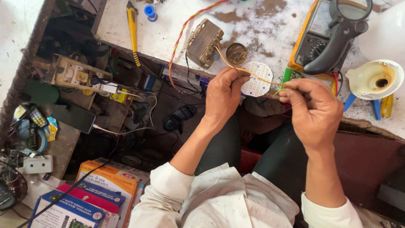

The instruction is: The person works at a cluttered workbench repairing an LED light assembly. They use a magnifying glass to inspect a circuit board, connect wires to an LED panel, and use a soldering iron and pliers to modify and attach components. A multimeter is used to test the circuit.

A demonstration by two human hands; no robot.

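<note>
Worn workbench (253, 25); yellow wire (263, 79) stretched between both hands, pinched each end.

We find a small electronics repair workshop. At twelve o'clock stands a worn, stained white workbench (177, 25); on it a yellow-cased multimeter (314, 40) at one o'clock, a brass-coloured wound transformer (203, 42) and a yellow-handled screwdriver (133, 29) at eleven. At nine o'clock a cluttered lower shelf (67, 139) carries a black phone (72, 117) and loose parts. At seven o'clock lie printed cardboard component boxes (105, 181).
</note>
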